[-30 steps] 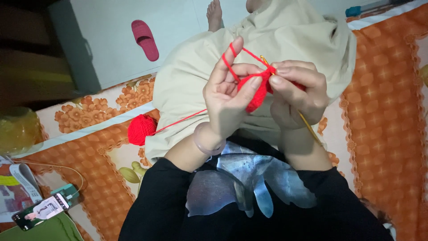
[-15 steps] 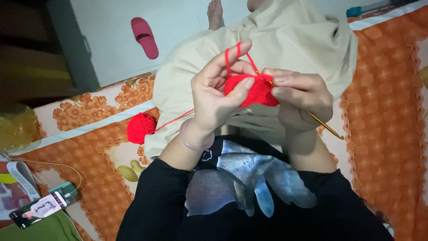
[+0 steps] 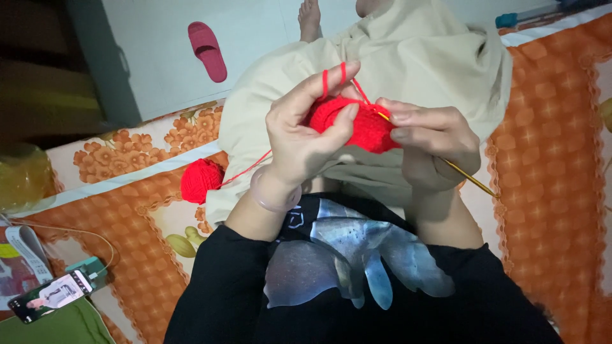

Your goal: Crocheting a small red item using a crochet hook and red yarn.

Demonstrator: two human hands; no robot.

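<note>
My left hand (image 3: pixel 305 130) pinches a red crocheted piece (image 3: pixel 357 124) between thumb and fingers, with red yarn looped over the raised index finger. My right hand (image 3: pixel 430 143) grips a gold crochet hook (image 3: pixel 468 177), its tip in the piece's right edge and its handle pointing down right. A strand of red yarn (image 3: pixel 245 171) runs from my left hand down to a red yarn ball (image 3: pixel 201 180) on the orange floral bedsheet (image 3: pixel 548 165). Both hands are held over my lap, which is covered in beige cloth (image 3: pixel 421 57).
A pink slipper (image 3: pixel 206 50) lies on the white floor beyond the bed. A phone (image 3: pixel 54 296) with a lit screen and cable rests at the lower left beside green cloth. A bare foot (image 3: pixel 310 16) shows at the top. A yellowish bag (image 3: pixel 22 181) sits at left.
My left index finger has curled lower, bringing the yarn loop down. The crocheted piece has turned in my fingers and shows more of its face. The hook handle now sticks out further at lower right.
</note>
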